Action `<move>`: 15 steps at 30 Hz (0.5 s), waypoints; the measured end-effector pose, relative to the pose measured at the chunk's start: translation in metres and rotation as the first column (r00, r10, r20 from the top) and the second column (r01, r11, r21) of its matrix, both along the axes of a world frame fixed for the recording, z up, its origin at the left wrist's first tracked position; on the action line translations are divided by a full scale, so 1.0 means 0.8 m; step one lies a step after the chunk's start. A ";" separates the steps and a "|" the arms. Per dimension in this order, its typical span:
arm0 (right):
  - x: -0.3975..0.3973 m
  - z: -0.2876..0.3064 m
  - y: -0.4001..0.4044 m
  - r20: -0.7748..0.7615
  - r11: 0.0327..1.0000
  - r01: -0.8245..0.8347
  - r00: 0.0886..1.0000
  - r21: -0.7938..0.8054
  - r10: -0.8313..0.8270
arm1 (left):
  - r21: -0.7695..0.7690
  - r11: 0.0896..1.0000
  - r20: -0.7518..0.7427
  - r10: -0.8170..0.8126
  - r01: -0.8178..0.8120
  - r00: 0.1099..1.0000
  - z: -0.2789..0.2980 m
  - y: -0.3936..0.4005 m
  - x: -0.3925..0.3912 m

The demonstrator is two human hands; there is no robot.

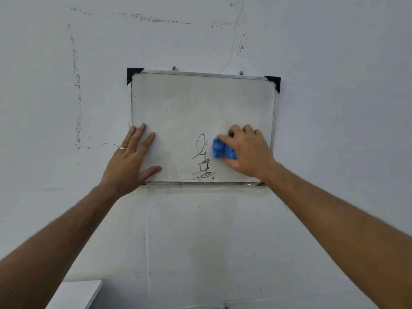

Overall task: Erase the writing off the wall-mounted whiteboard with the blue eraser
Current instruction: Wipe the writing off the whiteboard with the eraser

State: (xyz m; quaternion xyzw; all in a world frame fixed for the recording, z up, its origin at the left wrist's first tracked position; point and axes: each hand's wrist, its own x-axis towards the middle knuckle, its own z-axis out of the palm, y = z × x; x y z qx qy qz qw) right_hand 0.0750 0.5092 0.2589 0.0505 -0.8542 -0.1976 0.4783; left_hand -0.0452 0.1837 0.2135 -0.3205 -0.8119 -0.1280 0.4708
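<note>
- So the whiteboard (200,103) hangs on a scuffed white wall (334,108), sitting a bit crooked, with black corner caps (133,74) at its 10 and 2 o'clock corners.
- Right hand (247,150) is wrapped around the blue eraser (223,149), fingers curled over the top of it, holding it flat to the board down around the 5 o'clock part of the surface.
- Whatever writing (202,157) is left is a few dark squiggles at the board's 6 o'clock, right next to the eraser on its 9 o'clock side. Can't read it at all.
- Left hand (129,161) is spread flat with straight fingers, pressing on the board's 8 o'clock corner, thumb sticking out toward 3 o'clock. There's a ring (122,148) on one finger.
- Rest of the board looks smeary grey.
- Corner of some white surface (75,293) peeks in at the 7 o'clock edge of the view.
</note>
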 end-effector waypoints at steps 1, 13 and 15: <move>-0.002 0.007 -0.004 -0.056 0.985 0.032 0.998 -0.167 -0.042 | -0.001 1.000 0.004 0.003 -0.003 1.000 0.000 0.001 0.000; -0.023 -0.016 -0.062 -0.098 0.994 -0.049 0.994 -0.095 0.039 | -0.003 1.000 0.001 -0.005 0.005 1.000 -0.001 -0.001 -0.001; -0.019 -0.019 -0.047 -0.014 0.992 -0.074 0.997 0.099 0.076 | -0.002 1.000 -0.004 -0.004 0.004 1.000 -0.001 -0.001 -0.002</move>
